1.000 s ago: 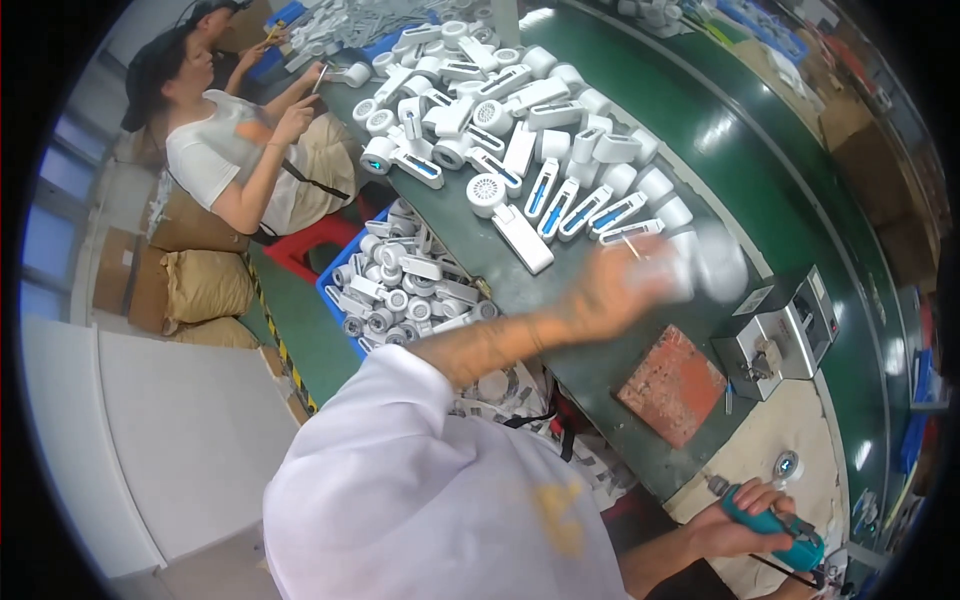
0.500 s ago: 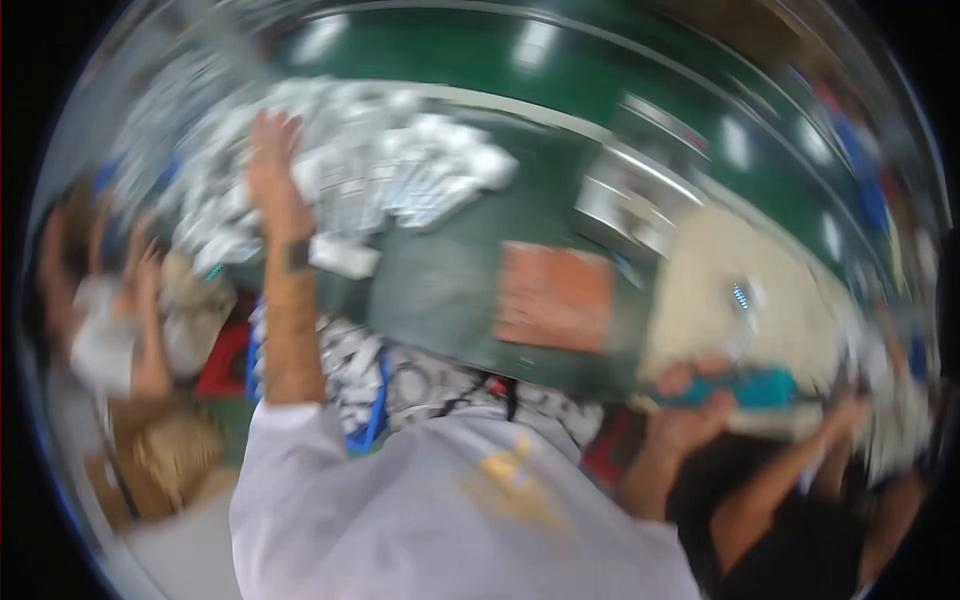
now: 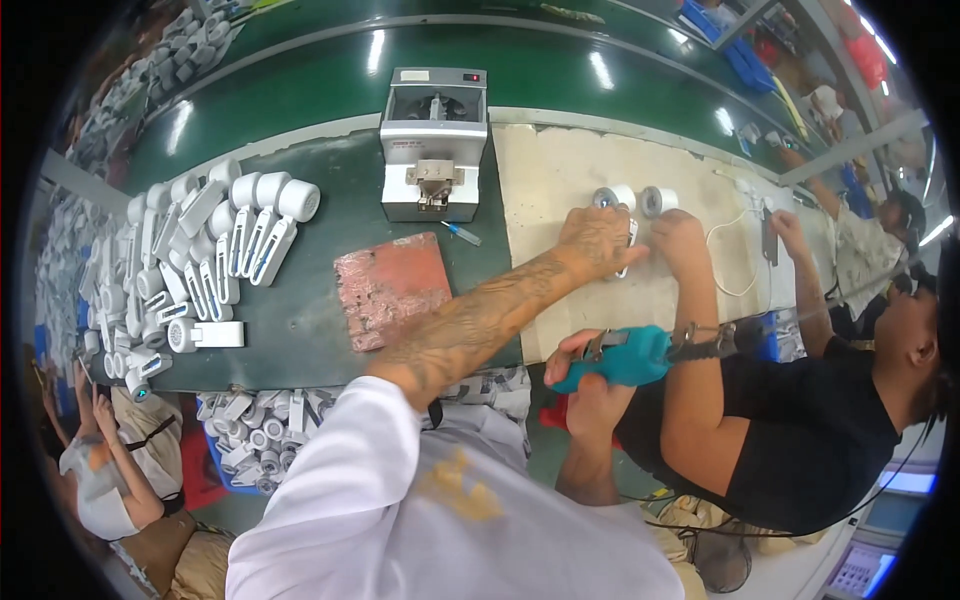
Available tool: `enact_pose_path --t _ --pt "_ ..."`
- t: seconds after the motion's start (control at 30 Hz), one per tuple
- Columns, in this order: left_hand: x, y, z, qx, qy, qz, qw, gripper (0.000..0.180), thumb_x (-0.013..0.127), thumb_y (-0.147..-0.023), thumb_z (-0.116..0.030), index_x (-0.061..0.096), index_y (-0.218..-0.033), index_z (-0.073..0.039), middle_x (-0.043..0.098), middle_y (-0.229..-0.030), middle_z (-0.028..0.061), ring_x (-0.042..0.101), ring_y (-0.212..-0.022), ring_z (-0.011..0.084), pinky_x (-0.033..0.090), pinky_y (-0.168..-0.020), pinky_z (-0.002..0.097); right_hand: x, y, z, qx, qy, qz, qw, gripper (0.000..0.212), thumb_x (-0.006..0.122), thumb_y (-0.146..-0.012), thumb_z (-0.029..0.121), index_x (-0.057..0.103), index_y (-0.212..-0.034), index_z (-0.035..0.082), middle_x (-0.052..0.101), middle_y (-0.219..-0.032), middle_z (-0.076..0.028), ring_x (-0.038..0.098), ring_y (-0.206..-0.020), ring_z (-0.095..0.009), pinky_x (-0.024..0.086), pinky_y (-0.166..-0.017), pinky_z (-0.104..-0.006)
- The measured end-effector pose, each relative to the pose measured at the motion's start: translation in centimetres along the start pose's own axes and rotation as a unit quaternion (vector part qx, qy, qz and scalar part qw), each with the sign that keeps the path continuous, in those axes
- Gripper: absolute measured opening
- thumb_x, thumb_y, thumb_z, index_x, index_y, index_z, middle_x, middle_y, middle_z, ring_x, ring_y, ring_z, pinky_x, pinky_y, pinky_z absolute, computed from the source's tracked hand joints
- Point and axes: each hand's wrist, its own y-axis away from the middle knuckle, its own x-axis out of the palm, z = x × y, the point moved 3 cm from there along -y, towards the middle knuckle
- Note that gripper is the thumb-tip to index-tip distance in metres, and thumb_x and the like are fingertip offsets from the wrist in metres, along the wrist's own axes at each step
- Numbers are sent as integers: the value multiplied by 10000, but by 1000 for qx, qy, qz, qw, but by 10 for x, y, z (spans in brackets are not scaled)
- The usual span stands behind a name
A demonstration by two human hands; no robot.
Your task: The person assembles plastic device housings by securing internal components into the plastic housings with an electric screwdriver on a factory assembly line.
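My left hand (image 3: 598, 242) reaches across to the right with its fingers curled over a white round-headed device (image 3: 613, 196). Part of that device's handle shows beside the fingers; the rest is hidden under the hand. Nearer my body, my right hand (image 3: 592, 395) grips a teal electric screwdriver (image 3: 625, 358), which lies roughly level and has a metal clip. A second white round-headed device (image 3: 658, 201) stands just right of the first, with a co-worker's hand (image 3: 678, 240) close to it.
Many similar white devices (image 3: 215, 235) are heaped on the green tabletop (image 3: 290, 315) at left. A reddish pad (image 3: 392, 290) lies mid-table, below a grey-white machine (image 3: 433, 150). A blue crate (image 3: 228, 468) of white parts sits below the edge. A co-worker in black (image 3: 780, 430) is close at right.
My left hand has gone from above the heap at left to a device on the cream mat at right. The view has shifted. My right hand still holds the screwdriver.
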Motion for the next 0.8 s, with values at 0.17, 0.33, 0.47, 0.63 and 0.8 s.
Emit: enact_pose_path --t 0.17,0.33,0.47,0.63,0.8 --pt "15 -11 4 -81 14 31 996 530 605 -873 -488 591 -1082 -1 665 -1027 155 622 -1020 344 487 -886 491 -16 7 5 -12 -7 -2 1000 612 821 -801 456 613 -1049 -63 612 -752 -80 605 -658 -168 491 -605 -298" --pt "-35 44 30 42 61 -135 988 347 651 -866 -308 599 -1053 -20 613 -920 134 625 -919 341 507 -821 461 -17 -2 10 -1 67 -58 996 684 822 -754 528 598 -1015 -63 597 -718 -73 602 -621 -179 471 -553 -295" --pt "-95 113 39 86 57 -158 982 245 695 -848 -193 613 -1011 -29 601 -905 128 618 -898 340 509 -788 429 -24 -15 0 -27 53 -36 998 697 787 -788 553 581 -1021 -71 594 -722 -85 594 -604 -182 461 -534 -298" --pt "-149 188 61 37 8 -69 997 223 687 -867 -194 615 -1010 -38 609 -953 123 609 -951 342 499 -839 436 2 -42 5 -67 74 -3 995 780 643 -852 667 550 -1067 -78 577 -766 -102 566 -605 -173 458 -545 -308" --pt "-160 225 89 2 -32 -73 997 249 671 -883 -220 616 -1053 -47 608 -1039 115 595 -1012 336 487 -893 445 52 -73 -8 -58 22 53 997 828 596 -852 708 524 -1094 -80 519 -715 -76 542 -622 -178 461 -568 -313"
